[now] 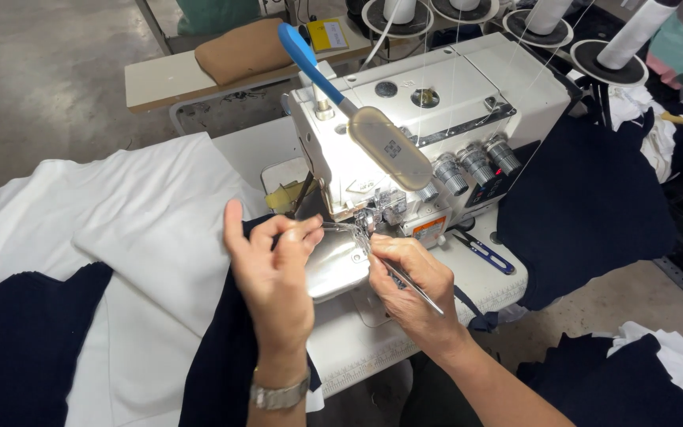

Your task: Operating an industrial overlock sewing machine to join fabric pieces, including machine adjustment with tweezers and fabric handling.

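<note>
Head view: your right hand (pixel 405 273) pinches slim metal tweezers (pixel 405 281), tips at the needle area of the white overlock machine (pixel 405 134) near the table's front edge. Left hand (pixel 274 273): thumb & fingertips closed, apparently on a fine thread, too thin to be sure. Risk: tips slip off the needle eye, thread frays or pulls out. Count: 1 tweezers, 1 blue snips (pixel 484 253) by the machine's right side, 4 thread cones (pixel 634 35) at the back edge.

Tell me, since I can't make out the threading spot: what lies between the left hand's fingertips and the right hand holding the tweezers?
In the head view, between the left hand and right hand with its tweezers sits the sewing machine's shiny metal cover plate, near the needle area.
</note>
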